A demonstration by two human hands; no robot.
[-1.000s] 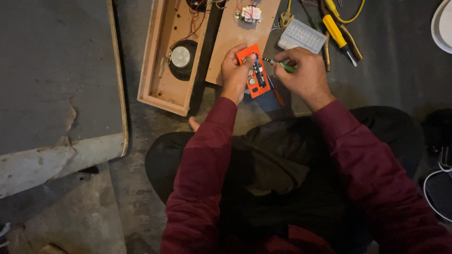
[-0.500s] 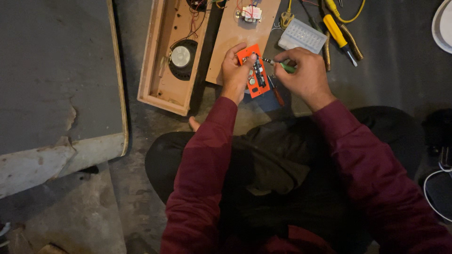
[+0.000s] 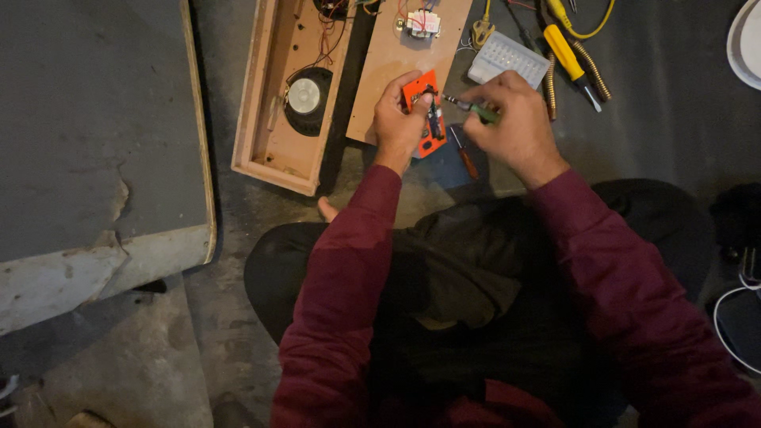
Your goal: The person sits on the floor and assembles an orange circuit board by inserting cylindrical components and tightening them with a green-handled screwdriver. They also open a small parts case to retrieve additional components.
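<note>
Small orange circuit board (image 3: 428, 119) worked with green-handled screwdriver (image 3: 474, 108)

My left hand (image 3: 396, 123) grips the board, unmoved from a second ago, just right of the open wooden speaker box (image 3: 287, 95); my right hand (image 3: 511, 119) stays clenched on the screwdriver, tip at the board, so work continues at one spot.

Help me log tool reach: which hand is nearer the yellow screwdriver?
Right. The right hand is just below-left of the yellow screwdriver, apart from it, holding a small green tool. The left hand is farther left, gripping the orange board.
</note>
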